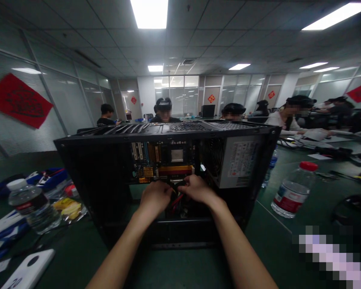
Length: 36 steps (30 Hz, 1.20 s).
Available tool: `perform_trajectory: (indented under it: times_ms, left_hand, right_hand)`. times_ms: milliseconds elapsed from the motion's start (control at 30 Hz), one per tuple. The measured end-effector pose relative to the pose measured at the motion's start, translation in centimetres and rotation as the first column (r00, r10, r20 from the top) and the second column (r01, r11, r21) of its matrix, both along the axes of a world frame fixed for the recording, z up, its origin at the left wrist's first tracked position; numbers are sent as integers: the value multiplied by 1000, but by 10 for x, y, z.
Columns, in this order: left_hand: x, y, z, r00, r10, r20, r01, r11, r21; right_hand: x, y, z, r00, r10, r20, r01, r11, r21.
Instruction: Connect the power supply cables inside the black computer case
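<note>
Computer case [108, 138] standing on a green table [269, 253], open side facing the wearer, vented panel on top. Both bare hands are reaching into its middle, wrists coming in over the case's lower front rail [186, 221].

Left hand [156, 195] has its fingers curled in tight on some cables [177, 201] low in the center of the case, dark ones with a bit of red and yellow showing. Right hand [197, 188] is pinched narrow on the same bunch, thumb and fingers drawn together (the connector end is too dark to make out, so can't tell which lead each hand has).

Motherboard [168, 154] sits toward the back of the case, and a power supply [237, 162] with a label and fan grille fills the case's upper right.

Around the case: a white-capped bottle [33, 206] and a yellow packet [67, 208] off its left side, plus a flat white thing [30, 269] marked 20 nearer the wearer. A red-capped bottle [292, 196] stands off the case's right side. Past the case, several people are sitting, a few with headgear on.
</note>
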<state>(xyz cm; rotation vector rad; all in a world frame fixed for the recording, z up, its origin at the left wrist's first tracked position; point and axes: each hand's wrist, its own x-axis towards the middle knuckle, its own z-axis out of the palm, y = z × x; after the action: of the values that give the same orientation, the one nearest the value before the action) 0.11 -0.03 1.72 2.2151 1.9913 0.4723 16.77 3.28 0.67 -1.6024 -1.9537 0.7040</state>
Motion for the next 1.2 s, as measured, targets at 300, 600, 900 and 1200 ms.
perform_trajectory:
  times_ms: [300, 600, 900, 1200]
  left_hand:
    - [2, 0, 7, 1000, -11, -2, 11, 999, 33]
    - [3, -1, 2, 999, 14, -50, -11, 998, 60]
    - [13, -29, 14, 999, -28, -21, 31, 990, 138]
    - [14, -24, -2, 991, -12, -132, 23, 996, 85]
  right_hand:
    - [1, 0, 0, 999, -13, -44, 12, 1000, -24]
    - [-3, -1, -2, 999, 38, -11, -38, 999, -6]
    - [0, 2, 5, 925, 89, -370, -104, 994, -21]
    - [-1, 3, 5, 890, 137, -434, -177, 983, -54]
